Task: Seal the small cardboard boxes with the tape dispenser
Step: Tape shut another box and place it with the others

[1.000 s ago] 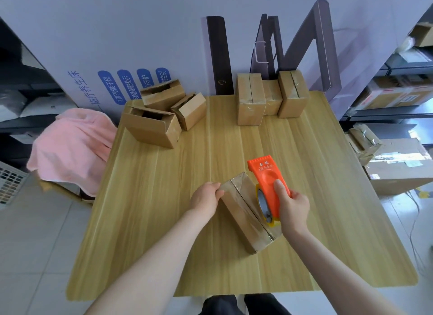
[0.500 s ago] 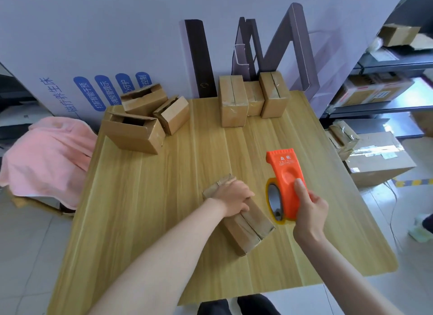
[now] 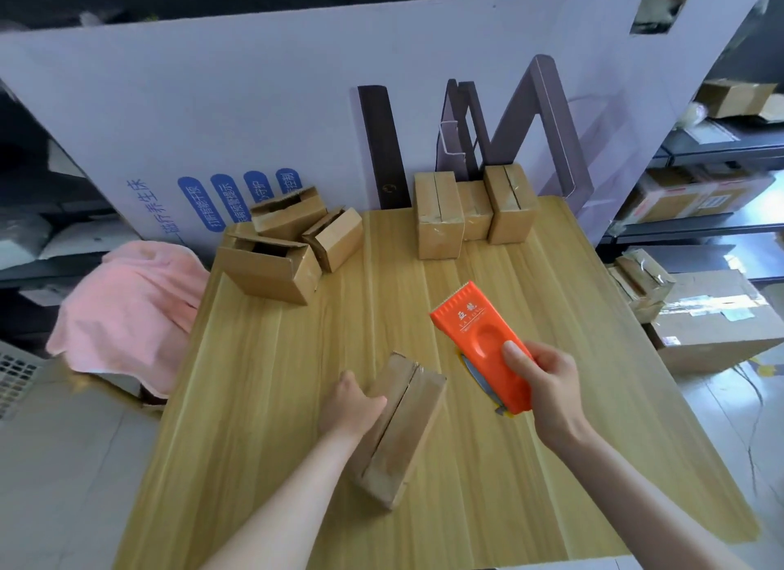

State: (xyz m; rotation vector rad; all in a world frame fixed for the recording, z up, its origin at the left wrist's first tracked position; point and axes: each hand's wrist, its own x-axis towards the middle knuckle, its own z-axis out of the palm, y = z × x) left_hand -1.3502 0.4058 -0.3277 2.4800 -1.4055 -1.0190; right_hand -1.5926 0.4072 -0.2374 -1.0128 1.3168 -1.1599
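Note:
A small cardboard box [image 3: 403, 425] with clear tape along its top seam lies on the wooden table [image 3: 263, 391], near the front. My left hand [image 3: 350, 404] grips its left side. My right hand [image 3: 547, 387] holds the orange tape dispenser [image 3: 481, 344] in the air to the right of the box, apart from it. Three open-flapped small boxes [image 3: 271, 268] sit at the back left. Three closed boxes [image 3: 439, 217] stand at the back middle.
A large lilac printed cardboard panel [image 3: 254, 115] stands behind the table. A pink cloth [image 3: 123, 306] covers something left of the table. Larger cartons [image 3: 712, 319] lie on the floor at the right, below shelving with more boxes.
The dispenser has lifted off the box and moved right. My left hand went over the box top, then to its left side, and the box has turned to point away from me.

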